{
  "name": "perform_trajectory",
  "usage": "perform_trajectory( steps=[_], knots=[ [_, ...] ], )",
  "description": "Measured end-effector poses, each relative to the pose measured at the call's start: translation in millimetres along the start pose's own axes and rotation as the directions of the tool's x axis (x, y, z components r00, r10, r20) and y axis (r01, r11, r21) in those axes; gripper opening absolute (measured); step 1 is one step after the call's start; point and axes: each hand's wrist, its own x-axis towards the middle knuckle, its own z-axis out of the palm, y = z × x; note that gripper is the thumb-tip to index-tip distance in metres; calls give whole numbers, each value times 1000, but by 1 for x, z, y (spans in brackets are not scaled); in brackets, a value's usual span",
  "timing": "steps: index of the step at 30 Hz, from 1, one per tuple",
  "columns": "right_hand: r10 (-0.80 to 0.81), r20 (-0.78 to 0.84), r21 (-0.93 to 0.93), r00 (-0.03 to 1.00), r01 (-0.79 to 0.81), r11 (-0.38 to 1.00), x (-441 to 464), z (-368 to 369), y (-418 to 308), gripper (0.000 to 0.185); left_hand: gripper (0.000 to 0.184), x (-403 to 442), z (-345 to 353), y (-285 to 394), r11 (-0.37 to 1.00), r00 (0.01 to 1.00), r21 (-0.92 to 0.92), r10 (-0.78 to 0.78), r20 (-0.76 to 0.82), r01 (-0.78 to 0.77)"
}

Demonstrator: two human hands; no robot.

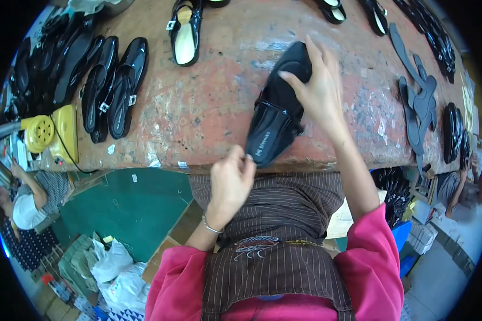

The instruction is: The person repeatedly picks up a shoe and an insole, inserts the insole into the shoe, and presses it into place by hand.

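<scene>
Two bare hands work on one black shoe (276, 115) in the head view; it lies at the near edge of a stained, scuffed table (198, 107), toe pointing away from the wearer, pale lettering showing on its insole (263, 140); the left hand (231, 179) pinches the heel end narrowly between thumb and fingers; the right hand (320, 88) is spread wide over the toe end, its fingers blurred, so I cannot tell how hard it presses.

The heel sits right by the table edge, so a loosened left pinch could let the shoe tip or slide off; uneven force from the two hands might skew the insole or strap; the rough tabletop could mark the shoe if it is dragged; the other black shoes (127, 88), to the left, are well apart, so knocking them seems unlikely.
</scene>
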Motion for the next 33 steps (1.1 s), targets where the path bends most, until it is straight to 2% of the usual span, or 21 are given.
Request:
perform_trajectory(
  steps=[1,2,5,7,8,10,12,13,15,17,18,19,21,23,24,26,27,29,31,32,33],
  knots=[
    [126,194,299,973,-181,937,12,-4,1,31,19,-4,2,14,992,995,92,86,42,-90],
    [169,406,529,898,-382,758,20,-8,0,34,22,-8,7,24,973,991,187,134,24,-136],
    [-27,487,220,873,-92,971,-23,-51,-20,35,21,-22,13,42,881,917,265,395,47,-393],
    [-212,504,60,837,211,976,-72,-63,-22,25,29,-22,23,48,819,834,195,551,-11,-539],
    [-204,457,21,866,218,976,-91,-55,-20,26,50,-23,29,41,797,820,192,555,139,-572],
    [-168,388,-46,906,200,979,-100,-37,-16,37,56,-18,57,26,777,824,277,522,219,-566],
    [-286,255,-153,924,330,931,-77,2,-1,43,58,-16,66,21,774,826,289,512,236,-562],
    [-287,201,-188,937,324,927,-61,24,2,43,56,-15,65,23,772,828,304,497,258,-558],
    [6,516,-208,856,118,971,-37,21,-5,50,52,-14,61,25,772,841,339,459,287,-537],
    [-111,330,-118,937,158,980,-56,9,-4,53,51,-15,63,24,786,837,295,477,268,-543],
    [-163,238,-198,957,212,957,-78,10,-2,60,50,-15,62,22,793,838,279,485,250,-541],
    [-106,316,-227,943,184,956,-93,4,-7,65,49,-15,63,22,801,838,256,493,233,-542],
    [-119,277,-265,953,195,944,-88,15,-5,64,48,-16,69,20,803,849,279,481,220,-527],
    [119,543,-194,831,-14,981,-41,17,-13,63,49,-19,69,19,802,850,288,469,241,-524],
    [157,610,-212,776,-31,977,-30,21,-12,63,49,-18,68,21,802,849,289,462,255,-523],
    [-15,377,-222,926,106,969,-54,24,-11,60,49,-16,67,21,800,850,296,461,255,-522],
    [-109,248,-242,963,170,955,-74,26,-10,58,48,-20,68,16,802,845,274,475,246,-530],
    [-165,353,-400,921,307,863,-97,23,-8,55,48,-20,77,11,807,835,223,508,214,-548],
    [43,470,-239,882,80,968,-53,23,-11,55,47,-17,69,25,793,852,316,455,260,-520],
    [106,589,-287,801,85,954,-35,28,-8,55,42,-16,67,28,779,843,324,493,213,-537],
    [49,505,-297,862,120,947,-39,29,-8,55,38,-11,66,30,761,831,340,534,155,-552]
  ],
)
